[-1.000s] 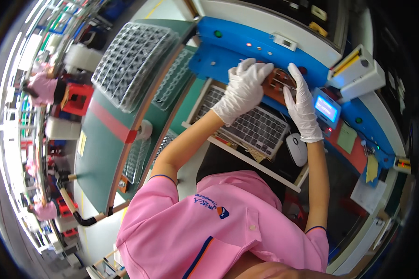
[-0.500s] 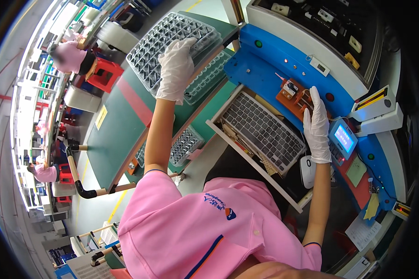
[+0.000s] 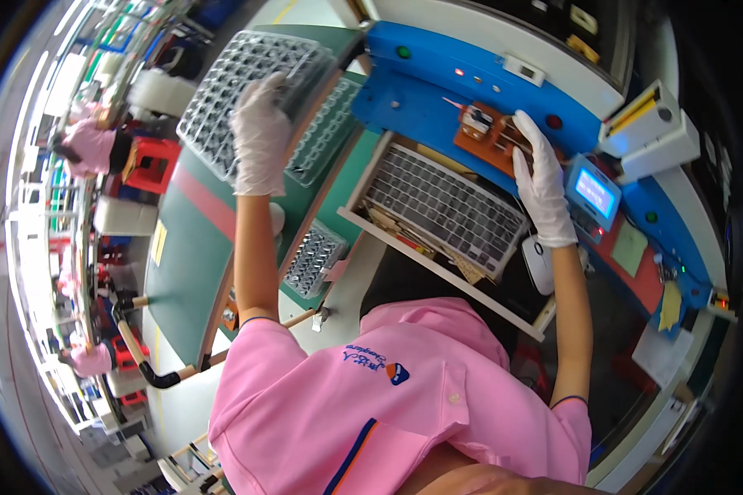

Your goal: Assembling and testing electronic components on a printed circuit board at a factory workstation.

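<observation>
My left hand (image 3: pixel 260 140), in a white glove, is over a clear plastic tray (image 3: pixel 191 124) whose rows of pockets hold small dark, shiny parts. Its fingers are bent together at the tray's right part; what is between them is hidden. My right hand (image 3: pixel 546 186), gloved too, is beside a brown fixture (image 3: pixel 489 148) with small metal pieces on the blue machine bed. Its fingers and thumb are stretched out and apart, the fingertips close to the fixture's right part. I cannot tell whether they touch it.
Below the fixture, a pulled-out drawer holds a keyboard (image 3: pixel 446 202); a white mouse (image 3: pixel 538 264) lies beside it. A small lit screen (image 3: pixel 596 194) stands right of my right hand. More clear trays (image 3: pixel 326 136) sit lower beside the green table (image 3: pixel 182 239). Other people work far left.
The whole view has shifted, so the scene sits further left and partly higher. Against the tray and the fixture, both hands keep nearly the same places.
</observation>
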`<state>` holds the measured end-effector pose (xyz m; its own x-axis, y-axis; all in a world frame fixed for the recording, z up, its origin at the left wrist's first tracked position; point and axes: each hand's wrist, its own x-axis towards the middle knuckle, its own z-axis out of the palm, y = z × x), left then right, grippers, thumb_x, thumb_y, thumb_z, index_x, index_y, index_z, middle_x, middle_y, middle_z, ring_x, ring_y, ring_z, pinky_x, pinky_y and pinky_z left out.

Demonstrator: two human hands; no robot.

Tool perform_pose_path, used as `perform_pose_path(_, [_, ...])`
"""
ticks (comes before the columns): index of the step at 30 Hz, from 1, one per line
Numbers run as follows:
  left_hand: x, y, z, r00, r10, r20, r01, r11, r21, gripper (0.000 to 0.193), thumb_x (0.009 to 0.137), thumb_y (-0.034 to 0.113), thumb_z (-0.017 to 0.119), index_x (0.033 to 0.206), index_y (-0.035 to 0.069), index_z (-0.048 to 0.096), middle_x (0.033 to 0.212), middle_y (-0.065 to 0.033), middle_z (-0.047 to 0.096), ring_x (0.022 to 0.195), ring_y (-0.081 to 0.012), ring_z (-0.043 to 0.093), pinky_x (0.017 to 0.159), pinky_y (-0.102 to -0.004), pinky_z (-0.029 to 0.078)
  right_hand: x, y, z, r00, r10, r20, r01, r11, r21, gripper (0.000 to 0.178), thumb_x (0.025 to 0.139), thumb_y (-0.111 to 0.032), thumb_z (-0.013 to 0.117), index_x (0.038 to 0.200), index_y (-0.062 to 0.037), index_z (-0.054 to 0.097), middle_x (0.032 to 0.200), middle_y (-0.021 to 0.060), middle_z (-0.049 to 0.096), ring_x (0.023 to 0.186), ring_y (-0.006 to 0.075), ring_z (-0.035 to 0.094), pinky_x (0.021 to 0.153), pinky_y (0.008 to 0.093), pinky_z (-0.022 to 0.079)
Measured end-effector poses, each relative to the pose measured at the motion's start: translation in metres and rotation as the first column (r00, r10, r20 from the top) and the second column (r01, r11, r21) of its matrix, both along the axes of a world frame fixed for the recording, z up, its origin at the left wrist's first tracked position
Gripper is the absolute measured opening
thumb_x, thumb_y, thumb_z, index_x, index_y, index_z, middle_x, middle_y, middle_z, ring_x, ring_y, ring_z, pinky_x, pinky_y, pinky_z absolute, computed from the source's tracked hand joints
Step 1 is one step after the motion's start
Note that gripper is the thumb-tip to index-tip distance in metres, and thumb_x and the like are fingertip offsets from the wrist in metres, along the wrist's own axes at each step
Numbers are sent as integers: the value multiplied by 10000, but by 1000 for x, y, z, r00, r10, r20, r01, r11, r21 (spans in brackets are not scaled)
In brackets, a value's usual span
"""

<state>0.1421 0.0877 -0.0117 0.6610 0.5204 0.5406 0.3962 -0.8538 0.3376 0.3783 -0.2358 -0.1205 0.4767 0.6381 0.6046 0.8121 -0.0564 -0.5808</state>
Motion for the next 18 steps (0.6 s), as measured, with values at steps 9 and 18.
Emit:
perform_pose_path(9, [35, -53, 15, 987, -127, 95, 90, 944, 317, 454, 826, -88, 510, 1195, 108, 687, 1272, -142, 654, 1251, -413, 525, 1107, -479, 385, 10, -41, 46, 896, -135, -423, 121, 991, -61, 299, 994, -21, 561, 1281, -60, 634, 1043, 79, 699, 927, 193, 677, 861, 310, 521])
perform_pose_path(18, [176, -42, 47, 836, -497, 231, 427, 855, 296, 382, 854, -21, 528, 1163, 130, 696, 1289, -62, 656, 1280, -366, 515, 1082, -489, 414, 18, 39, 55, 874, 166, 457, 33, 918, -396, 271, 948, -84, 600, 1214, -86, 653, 1099, 126, 696, 894, 252, 687, 812, 363, 544])
